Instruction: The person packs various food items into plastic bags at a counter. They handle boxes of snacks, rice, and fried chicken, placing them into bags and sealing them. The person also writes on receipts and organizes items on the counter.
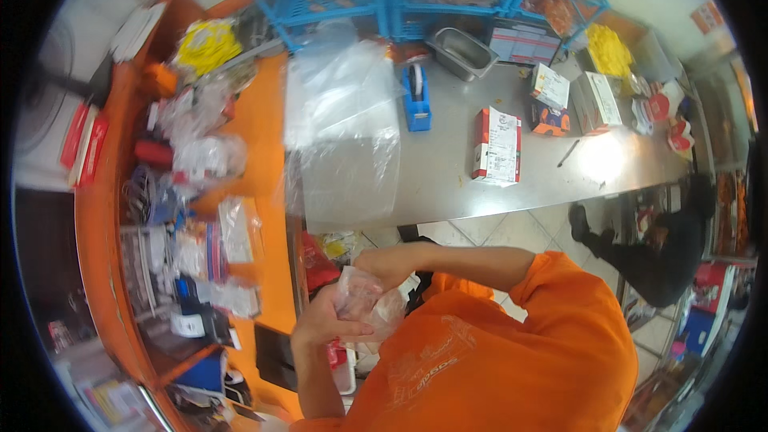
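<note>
In front of my orange shirt, over the gap by the metal table's near edge, I hold a clear plastic bag [360,295]. It has something pale and pinkish inside, too blurred to name. My left hand [327,318] cups the bag from the left, its thumb lying across the lower part. At the bag's upper side, my right hand [389,265] is curled with its fingers bent against the plastic; its fingertips are largely hidden. A red plastic bag [319,264] is just beyond my left hand.
Clear plastic sheets [348,132] spread over the steel table [444,174]. On it stand a blue tape dispenser [417,99], a steel pan [462,51] and a box with a printed slip [499,145]. Orange shelving [264,150] runs along the left. A person in dark clothing [666,252] is at right.
</note>
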A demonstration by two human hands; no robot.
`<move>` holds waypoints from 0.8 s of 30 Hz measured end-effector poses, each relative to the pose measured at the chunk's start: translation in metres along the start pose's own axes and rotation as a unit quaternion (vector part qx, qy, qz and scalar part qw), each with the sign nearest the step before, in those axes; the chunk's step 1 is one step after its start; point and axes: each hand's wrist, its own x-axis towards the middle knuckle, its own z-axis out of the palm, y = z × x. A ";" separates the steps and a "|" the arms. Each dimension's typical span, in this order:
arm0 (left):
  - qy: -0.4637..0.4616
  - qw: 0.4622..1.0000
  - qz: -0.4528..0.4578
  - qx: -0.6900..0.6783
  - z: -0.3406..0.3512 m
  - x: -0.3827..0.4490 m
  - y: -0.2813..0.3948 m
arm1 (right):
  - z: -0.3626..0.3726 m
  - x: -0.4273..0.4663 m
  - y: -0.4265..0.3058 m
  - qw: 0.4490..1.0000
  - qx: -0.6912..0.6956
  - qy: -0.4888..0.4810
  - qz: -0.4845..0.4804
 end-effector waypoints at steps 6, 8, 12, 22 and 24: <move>0.370 0.835 0.016 0.406 -0.052 0.105 -0.022 | -0.018 -0.035 0.038 0.744 0.662 0.086 -0.021; 0.382 0.924 -0.023 -0.003 -0.059 0.126 -0.034 | -0.026 -0.043 0.044 0.616 0.755 0.166 -0.155; 0.171 0.818 0.046 -0.548 -0.046 0.134 -0.025 | -0.053 -0.038 0.045 0.314 0.854 0.326 -0.255; 0.284 0.957 -0.059 0.027 -0.136 0.176 0.030 | -0.058 -0.001 0.122 0.539 0.588 0.599 0.076; 0.433 0.893 0.045 0.111 -0.143 0.209 -0.009 | -0.053 0.015 0.132 0.567 0.323 0.669 0.355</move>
